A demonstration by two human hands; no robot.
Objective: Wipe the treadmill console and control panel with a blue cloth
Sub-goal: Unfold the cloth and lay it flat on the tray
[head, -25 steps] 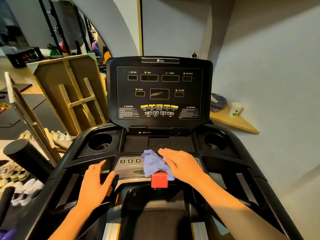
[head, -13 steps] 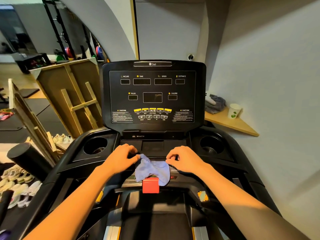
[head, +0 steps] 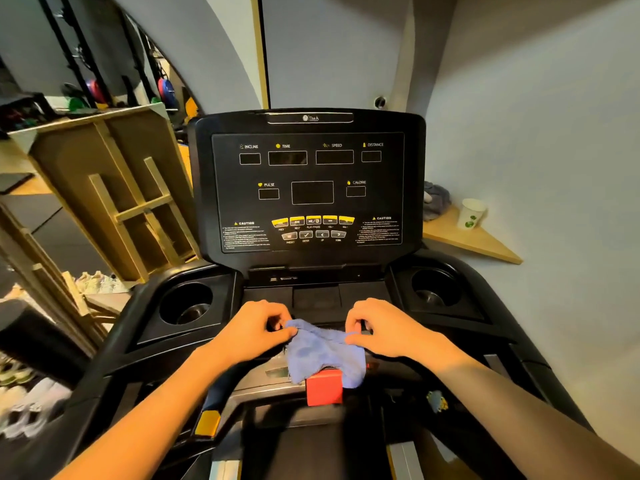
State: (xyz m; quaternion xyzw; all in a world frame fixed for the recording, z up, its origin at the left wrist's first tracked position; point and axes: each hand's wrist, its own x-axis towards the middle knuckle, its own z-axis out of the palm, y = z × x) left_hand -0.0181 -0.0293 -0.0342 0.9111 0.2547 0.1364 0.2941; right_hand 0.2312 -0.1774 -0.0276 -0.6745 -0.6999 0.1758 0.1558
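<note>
The treadmill console [head: 308, 188] stood upright and dark, its control panel [head: 277, 370] below half covered by the blue cloth [head: 323, 355], which draped over the red safety key [head: 324, 389]. A second earlier only the right hand [head: 388, 329] pressed the cloth; now the left hand [head: 258, 329] had joined, fingers of both pinching its upper corners. Likely the cloth was being spread or refolded before more wiping.

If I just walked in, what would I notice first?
Probably the blue cloth in the middle, pinched at its top corners by the left hand and right hand over the treadmill's lower control panel. Just below it sits a bright red block. Behind stands the big black console with its dark, unlit displays.
</note>
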